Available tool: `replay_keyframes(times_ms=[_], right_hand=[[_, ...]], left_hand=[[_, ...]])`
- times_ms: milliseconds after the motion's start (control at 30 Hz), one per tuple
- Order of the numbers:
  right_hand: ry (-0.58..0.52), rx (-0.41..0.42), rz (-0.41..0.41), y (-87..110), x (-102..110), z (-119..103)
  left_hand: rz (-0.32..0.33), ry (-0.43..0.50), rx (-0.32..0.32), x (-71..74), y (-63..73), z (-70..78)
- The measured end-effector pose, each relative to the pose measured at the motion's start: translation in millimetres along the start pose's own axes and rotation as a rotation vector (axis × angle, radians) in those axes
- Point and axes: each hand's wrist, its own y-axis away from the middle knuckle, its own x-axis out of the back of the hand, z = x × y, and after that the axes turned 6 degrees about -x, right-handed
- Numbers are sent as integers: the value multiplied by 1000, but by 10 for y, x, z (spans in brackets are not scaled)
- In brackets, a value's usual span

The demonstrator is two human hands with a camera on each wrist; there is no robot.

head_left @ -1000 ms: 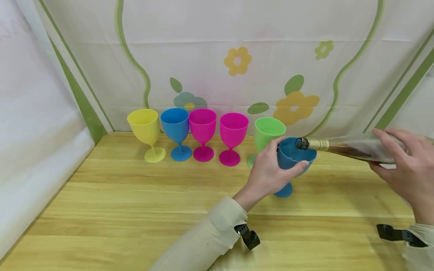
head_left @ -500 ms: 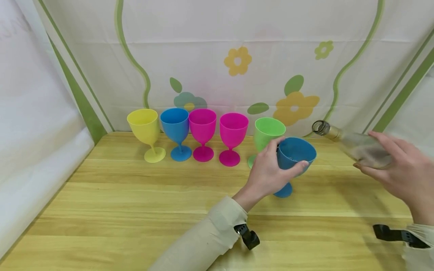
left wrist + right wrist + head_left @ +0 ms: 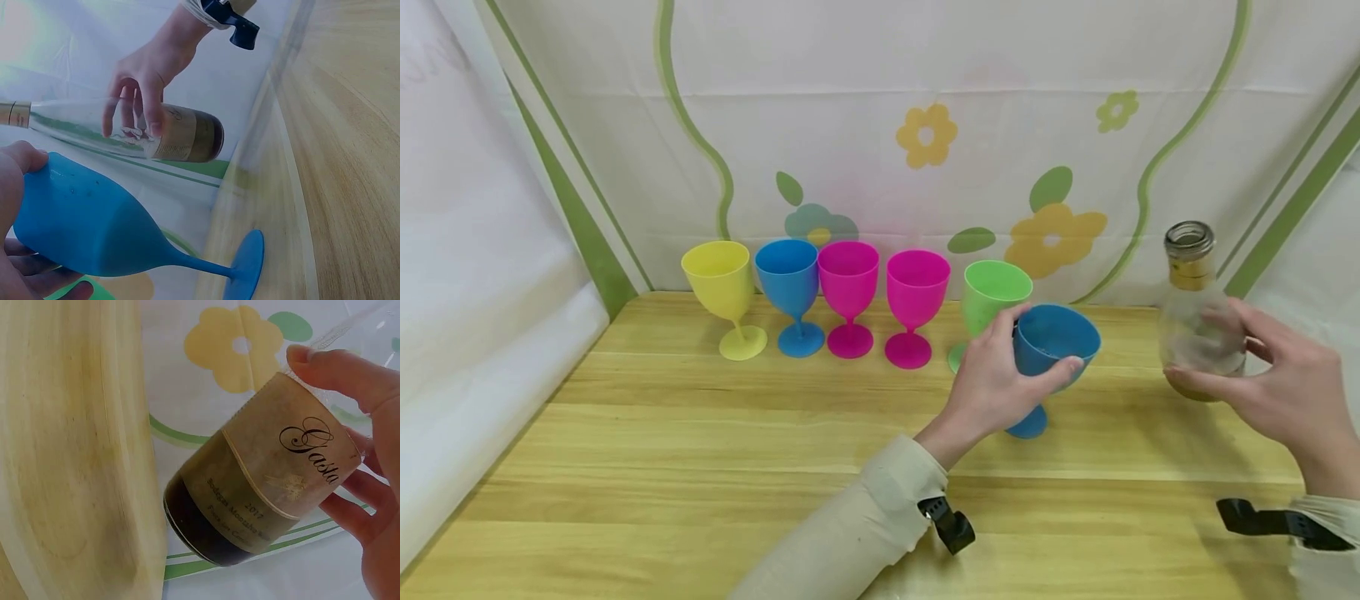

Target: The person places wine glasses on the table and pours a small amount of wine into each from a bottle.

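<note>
My left hand (image 3: pixel 996 379) holds a blue plastic goblet (image 3: pixel 1056 337) by its bowl, thumb on the near side. In the left wrist view the goblet's foot (image 3: pixel 249 265) is close to the wooden tabletop. To the right, my right hand (image 3: pixel 1281 383) grips a clear glass wine bottle (image 3: pixel 1198 329) around its body. The bottle is near upright with its uncapped mouth up, and in the left wrist view its base hangs above the table. Dark liquid shows at the bottom of the bottle, below a beige label (image 3: pixel 300 447) in the right wrist view.
Along the back of the wooden table (image 3: pixel 715 467) stand a yellow goblet (image 3: pixel 718 279), another blue goblet (image 3: pixel 788 287), two pink goblets (image 3: pixel 848 287) and a green goblet (image 3: pixel 996 287), partly hidden by my left hand. A flowered white cloth (image 3: pixel 850 125) hangs behind them.
The bottle, earlier lying nearly level with its mouth over the blue goblet, has swung up to near upright and moved away to the right. My left hand and the goblet have stayed put.
</note>
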Motion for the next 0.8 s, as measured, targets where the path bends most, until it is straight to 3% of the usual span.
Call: replay_keyframes(times_ms=[100,333,800], right_hand=[[-62,-96,-48,24,5,-26],[-174,-167,-130,24,5,-15],[-274,-230,-249,70,-41,-10]], left_hand=[[0,-3,5,-2,0,3],[4,-4,12,-1,-2,3],[6,-1,-1,-6,0,14]])
